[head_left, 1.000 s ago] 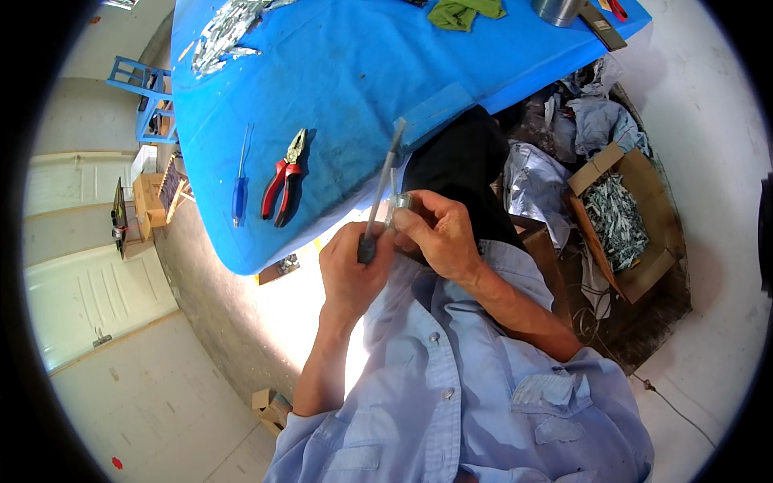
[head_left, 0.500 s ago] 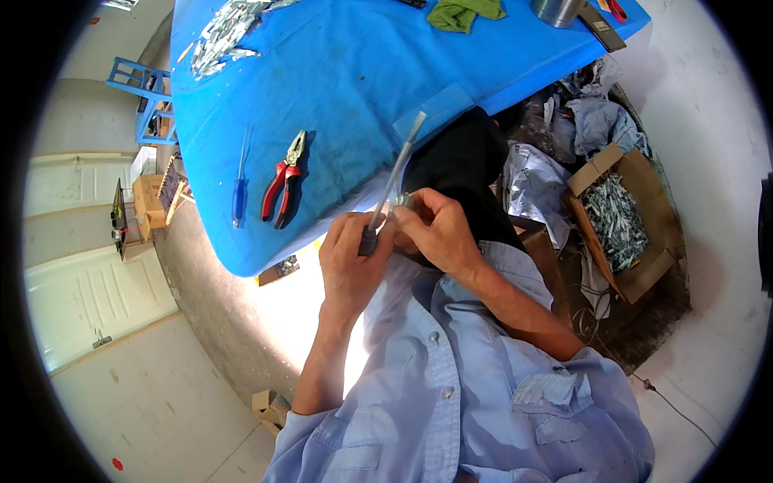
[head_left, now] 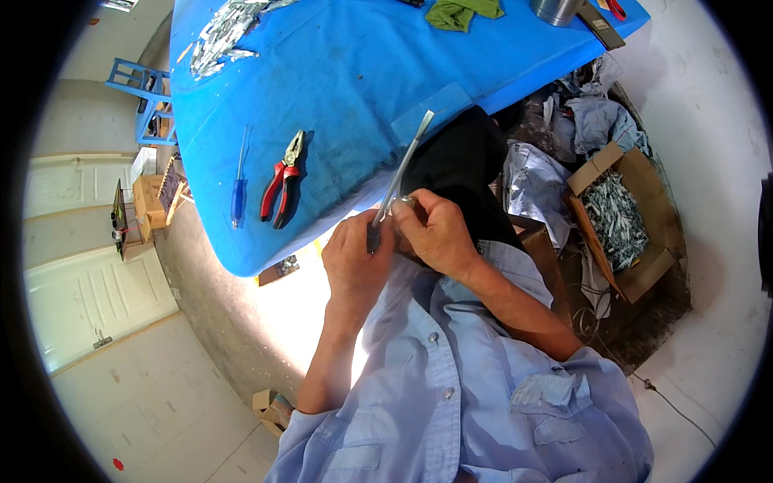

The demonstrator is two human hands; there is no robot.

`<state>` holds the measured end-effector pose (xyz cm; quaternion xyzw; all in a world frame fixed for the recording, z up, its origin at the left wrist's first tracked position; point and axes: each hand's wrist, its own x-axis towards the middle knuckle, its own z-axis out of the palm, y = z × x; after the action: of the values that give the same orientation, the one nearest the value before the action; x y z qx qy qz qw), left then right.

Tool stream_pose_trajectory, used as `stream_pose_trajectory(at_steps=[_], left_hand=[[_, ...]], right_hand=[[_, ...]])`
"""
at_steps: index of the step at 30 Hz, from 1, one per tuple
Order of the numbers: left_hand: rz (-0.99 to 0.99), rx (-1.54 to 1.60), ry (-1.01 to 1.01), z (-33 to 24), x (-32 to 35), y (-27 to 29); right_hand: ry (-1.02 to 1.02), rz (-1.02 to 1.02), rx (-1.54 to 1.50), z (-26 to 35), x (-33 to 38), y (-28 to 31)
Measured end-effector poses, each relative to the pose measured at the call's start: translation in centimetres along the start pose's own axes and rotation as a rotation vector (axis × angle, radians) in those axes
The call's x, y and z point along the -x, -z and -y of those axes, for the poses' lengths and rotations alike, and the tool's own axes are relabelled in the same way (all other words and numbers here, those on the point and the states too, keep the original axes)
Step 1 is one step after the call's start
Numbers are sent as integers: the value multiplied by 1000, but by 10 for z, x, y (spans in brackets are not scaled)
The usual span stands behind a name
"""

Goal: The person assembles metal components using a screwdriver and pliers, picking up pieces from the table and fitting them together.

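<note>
My left hand (head_left: pixel 353 262) is closed around the dark lower end of a long, thin metal strip (head_left: pixel 407 165). The strip slants up and to the right, its pale tip reaching over the table's near edge. Against it, my right hand (head_left: pixel 437 235) is closed in a pinch, with a small shiny piece showing at the thumb and fingertips; its kind is too small to tell. Both hands are close together above my lap. On the blue-covered table lie pliers (head_left: pixel 282 179) with red and black handles and a blue-handled screwdriver (head_left: pixel 240 189).
The blue tablecloth (head_left: pixel 346 105) bears a pile of metal strips (head_left: pixel 225 36), a green cloth (head_left: pixel 460 12) and a metal cup (head_left: pixel 555 10). At my right stands a cardboard box (head_left: pixel 656 217) full of metal pieces, beside crumpled plastic bags (head_left: pixel 535 189). A blue stool (head_left: pixel 137 80) stands at far left.
The metal strip has turned slightly, its tip shifting a little to the right. My left hand has moved slightly right; my right hand has barely moved.
</note>
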<state>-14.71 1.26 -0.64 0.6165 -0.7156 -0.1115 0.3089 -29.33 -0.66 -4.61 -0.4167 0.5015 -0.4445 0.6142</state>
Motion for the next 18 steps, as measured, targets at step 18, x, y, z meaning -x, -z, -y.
stream_pose_trajectory(at_steps=[18], left_hand=[[-15, 155, 148, -2, -1, -5]], right_hand=[[287, -132, 179, -5, 10, -7]])
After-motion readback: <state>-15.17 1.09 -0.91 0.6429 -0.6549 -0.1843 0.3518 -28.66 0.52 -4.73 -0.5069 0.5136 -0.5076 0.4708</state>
